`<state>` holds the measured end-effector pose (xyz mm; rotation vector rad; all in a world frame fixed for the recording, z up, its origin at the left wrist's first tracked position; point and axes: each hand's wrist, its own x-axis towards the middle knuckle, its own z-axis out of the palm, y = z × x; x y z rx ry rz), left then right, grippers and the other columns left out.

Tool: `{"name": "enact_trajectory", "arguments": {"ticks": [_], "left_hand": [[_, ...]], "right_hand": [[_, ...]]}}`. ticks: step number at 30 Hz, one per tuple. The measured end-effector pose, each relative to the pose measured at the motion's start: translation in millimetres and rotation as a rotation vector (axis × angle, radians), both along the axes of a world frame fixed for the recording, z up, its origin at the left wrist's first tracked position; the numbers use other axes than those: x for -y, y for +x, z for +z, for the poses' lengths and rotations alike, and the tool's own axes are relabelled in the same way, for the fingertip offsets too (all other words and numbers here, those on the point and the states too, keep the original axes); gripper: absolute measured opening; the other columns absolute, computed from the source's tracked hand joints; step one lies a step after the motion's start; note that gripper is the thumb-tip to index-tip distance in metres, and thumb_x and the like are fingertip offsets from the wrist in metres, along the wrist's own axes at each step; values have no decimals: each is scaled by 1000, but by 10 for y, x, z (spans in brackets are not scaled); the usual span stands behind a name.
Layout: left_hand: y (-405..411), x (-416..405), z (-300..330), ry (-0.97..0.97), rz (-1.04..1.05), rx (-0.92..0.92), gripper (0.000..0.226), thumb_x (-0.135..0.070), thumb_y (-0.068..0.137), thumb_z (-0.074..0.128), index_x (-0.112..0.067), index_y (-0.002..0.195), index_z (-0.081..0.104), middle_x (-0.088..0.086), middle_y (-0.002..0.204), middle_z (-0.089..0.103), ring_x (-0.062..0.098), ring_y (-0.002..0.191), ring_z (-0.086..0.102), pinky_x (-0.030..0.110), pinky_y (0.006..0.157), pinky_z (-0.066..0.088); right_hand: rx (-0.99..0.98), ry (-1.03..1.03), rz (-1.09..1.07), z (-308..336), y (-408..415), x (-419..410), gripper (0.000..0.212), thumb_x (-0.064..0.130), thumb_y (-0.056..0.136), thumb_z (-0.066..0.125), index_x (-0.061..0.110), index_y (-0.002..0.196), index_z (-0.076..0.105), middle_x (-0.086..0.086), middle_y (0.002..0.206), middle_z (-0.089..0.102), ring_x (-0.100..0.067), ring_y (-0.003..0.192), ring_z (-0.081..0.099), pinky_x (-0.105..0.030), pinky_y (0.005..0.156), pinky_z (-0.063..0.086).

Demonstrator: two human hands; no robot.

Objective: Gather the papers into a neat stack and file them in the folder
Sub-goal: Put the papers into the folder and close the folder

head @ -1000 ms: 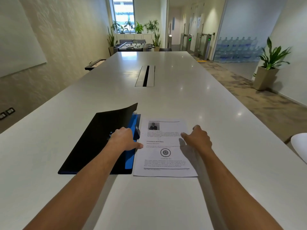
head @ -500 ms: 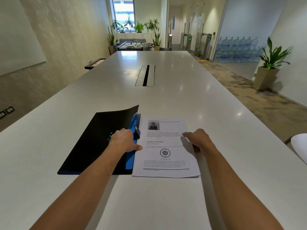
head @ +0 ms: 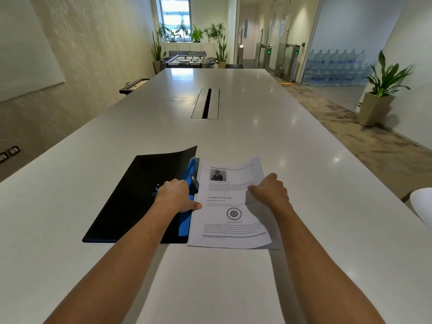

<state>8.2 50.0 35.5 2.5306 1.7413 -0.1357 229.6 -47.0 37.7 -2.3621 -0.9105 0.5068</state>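
fingers of the right hand (head: 271, 192) curled shut around the right edge of the papers (head: 230, 206), lifting that side off the white table (head: 233, 136) with the top right corner bowed upward. left hand (head: 176, 195) pressed flat and loosely spread on the black folder (head: 131, 197), thumb tip touching the papers' left edge, gripping nothing. papers lying just beside the folder, against its blue inner pocket (head: 185, 220).

Right hand (head: 271, 192) lifts papers (head: 228, 213) beside folder (head: 138, 195).
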Motion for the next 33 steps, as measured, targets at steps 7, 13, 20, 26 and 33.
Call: {"name": "enact_trajectory", "arguments": {"ticks": [7,13,20,26,33], "left_hand": [[1,-3,-9,16,7,-6,58,-66,70,69,-16,92,49,-1,74,49,12,63,52,26,58,44],[-5,2,-10,20,10,-9,59,-68,69,68,-15,90,50,-1,73,49,12,62,53,25,57,45],[-16,37,30,10,15,9,58,-67,71,68,-15,90,50,-1,72,51,11,61,53,23,53,42],[-24,59,60,-19,18,30,60,-68,70,68,-15,91,50,-1,75,51,11,63,53,23,56,43],[-144,40,157,-104,25,155,59,-65,71,69,-13,91,53,4,84,60,15,71,62,26,63,52]], "right_hand": [[-228,85,-51,51,166,-3,79,44,81,68,-1,136,33,-22,137,48,-38,120,51,-42,90,45],[-489,151,-30,40,241,91,53,32,85,68,-5,121,54,-14,102,60,-22,76,61,-28,56,44],[-592,146,147,1,182,199,36,2,80,62,5,114,53,-13,102,67,-28,84,67,-30,55,54],[-695,180,176,-67,135,269,41,-3,81,53,4,121,49,-16,114,64,-35,96,65,-41,72,59],[-786,375,93,-8,162,332,44,-12,80,49,5,120,45,-17,115,60,-34,94,63,-34,62,57]]}}
